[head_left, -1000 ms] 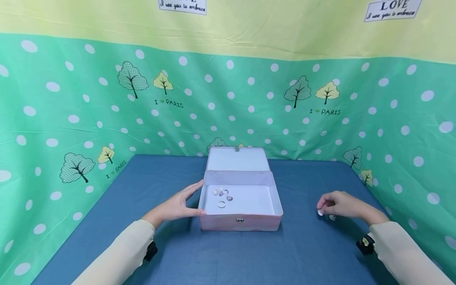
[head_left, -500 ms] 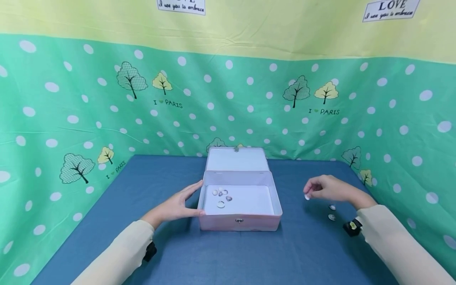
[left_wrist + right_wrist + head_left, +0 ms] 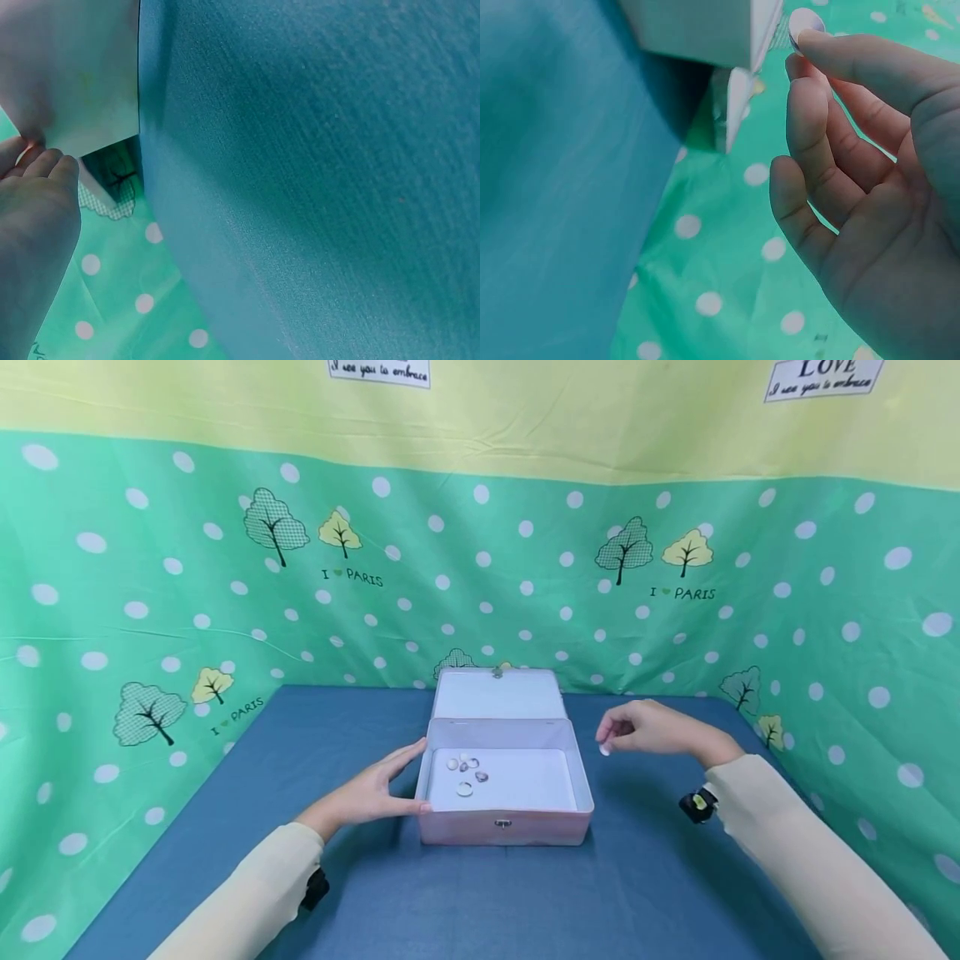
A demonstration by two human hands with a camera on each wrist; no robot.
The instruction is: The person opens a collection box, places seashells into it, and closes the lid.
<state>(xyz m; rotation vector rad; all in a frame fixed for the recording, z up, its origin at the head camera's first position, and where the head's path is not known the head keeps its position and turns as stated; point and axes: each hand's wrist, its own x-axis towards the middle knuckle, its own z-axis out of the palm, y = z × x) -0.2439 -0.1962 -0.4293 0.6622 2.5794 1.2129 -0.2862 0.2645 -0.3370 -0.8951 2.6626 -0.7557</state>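
An open pink metal box (image 3: 504,828) with a white interior stands on the blue table. Several small seashells (image 3: 482,777) lie in the left half of its floor. My left hand (image 3: 369,793) rests against the box's left side, thumb at the front corner and fingers spread along the rim. Thumb and forefinger of my right hand (image 3: 654,727) pinch a small white seashell (image 3: 804,24) with a purplish edge. That hand is raised just right of the box's rim. In the right wrist view its other fingers are loosely bent.
The box's lid (image 3: 498,695) is folded back behind it. A green dotted cloth (image 3: 525,560) hangs around the back and sides of the blue table (image 3: 495,902). My right sleeve (image 3: 817,852) crosses the table's right side.
My right hand has lifted the seashell from the table's right side and carried it left toward the box. Two shells left there are now behind the arm. The left hand stays put.
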